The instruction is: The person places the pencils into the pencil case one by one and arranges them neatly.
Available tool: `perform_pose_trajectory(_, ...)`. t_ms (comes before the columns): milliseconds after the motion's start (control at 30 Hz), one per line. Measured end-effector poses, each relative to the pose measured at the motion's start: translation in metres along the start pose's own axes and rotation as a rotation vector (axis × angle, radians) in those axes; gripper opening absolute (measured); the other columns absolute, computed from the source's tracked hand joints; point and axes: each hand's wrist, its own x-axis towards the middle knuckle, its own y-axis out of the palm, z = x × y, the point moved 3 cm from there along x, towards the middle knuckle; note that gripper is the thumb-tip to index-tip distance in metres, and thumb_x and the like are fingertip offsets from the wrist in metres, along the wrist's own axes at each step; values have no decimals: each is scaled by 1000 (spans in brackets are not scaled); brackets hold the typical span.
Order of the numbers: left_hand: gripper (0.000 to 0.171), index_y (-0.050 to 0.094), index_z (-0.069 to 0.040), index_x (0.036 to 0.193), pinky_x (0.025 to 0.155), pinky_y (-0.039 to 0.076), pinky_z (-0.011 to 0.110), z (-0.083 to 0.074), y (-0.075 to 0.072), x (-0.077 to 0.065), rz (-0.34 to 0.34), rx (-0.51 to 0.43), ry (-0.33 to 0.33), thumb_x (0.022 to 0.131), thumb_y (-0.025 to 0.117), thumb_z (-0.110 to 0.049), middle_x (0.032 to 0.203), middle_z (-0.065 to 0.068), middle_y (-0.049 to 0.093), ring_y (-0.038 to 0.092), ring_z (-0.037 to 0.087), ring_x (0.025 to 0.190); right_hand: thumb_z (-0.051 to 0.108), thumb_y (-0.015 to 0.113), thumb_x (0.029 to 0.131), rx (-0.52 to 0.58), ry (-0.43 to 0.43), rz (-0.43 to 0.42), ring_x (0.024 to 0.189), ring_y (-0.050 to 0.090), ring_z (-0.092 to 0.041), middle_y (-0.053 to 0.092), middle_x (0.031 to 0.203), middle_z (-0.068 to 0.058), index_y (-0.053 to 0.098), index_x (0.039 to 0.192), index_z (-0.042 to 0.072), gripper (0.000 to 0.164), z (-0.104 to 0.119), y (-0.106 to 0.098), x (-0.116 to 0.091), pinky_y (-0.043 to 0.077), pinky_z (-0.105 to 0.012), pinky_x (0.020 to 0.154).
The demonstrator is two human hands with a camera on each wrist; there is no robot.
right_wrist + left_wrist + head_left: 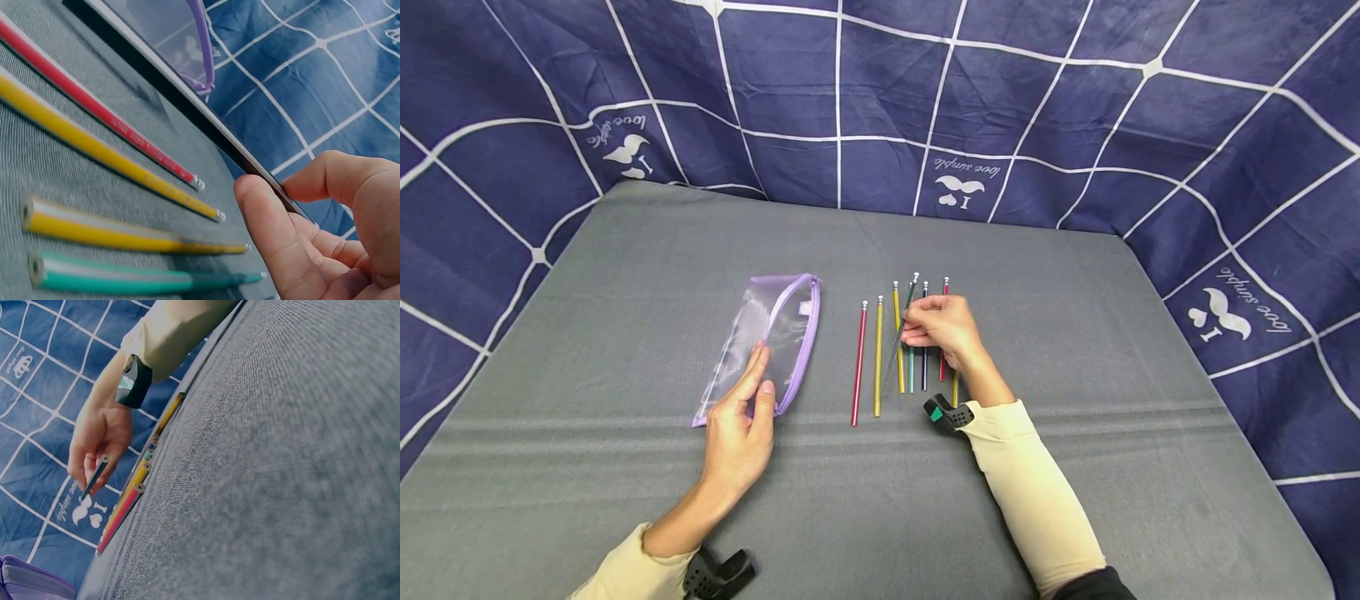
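Note:
My left hand lies over the near part of a clear pencil pouch with purple zip edging, fingers straight and thumb apart. The pouch is flat on the grey surface; its purple edge shows in the left wrist view. Between thumb and fingers, my right hand pinches a black pencil, held slanted above the row. Left of that hand lie a red pencil and a yellow pencil. Another yellow pencil, a green pencil and a dark blue pencil lie partly hidden beneath it.
A second red pencil and a short visible stretch of yellow pencil lie at the row's right end. Grey cloth covers the table, with creases across its front. A blue curtain with white lines hangs behind and at both sides.

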Motion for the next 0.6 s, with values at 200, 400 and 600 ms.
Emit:
perform_pose_trajectory(200, 41, 54, 12, 133, 110, 33, 17, 1, 0, 0, -2, 13, -1, 92, 53, 14, 139, 24, 52, 44, 8, 132, -10, 61, 87, 14, -12, 21, 51, 66, -14, 65, 63, -9, 60, 95, -9, 8, 0, 12, 3, 59, -26, 54)
perform_pose_trajectory(400, 41, 54, 12, 133, 110, 33, 17, 1, 0, 0, -3, 17, 2, 92, 54, 14, 138, 25, 52, 44, 8, 132, -10, 60, 88, 23, -13, 53, 51, 67, -15, 65, 64, -9, 60, 95, -8, 7, 1, 28, 5, 59, -26, 53)
perform_pose_trajectory(600, 41, 54, 11, 134, 110, 33, 17, 1, 0, 1, -2, 24, -4, 92, 53, 13, 139, 24, 52, 45, 8, 132, -12, 60, 87, 38, -5, 80, 51, 67, -15, 65, 64, -9, 60, 93, -7, 8, 3, 45, 6, 59, -26, 54)
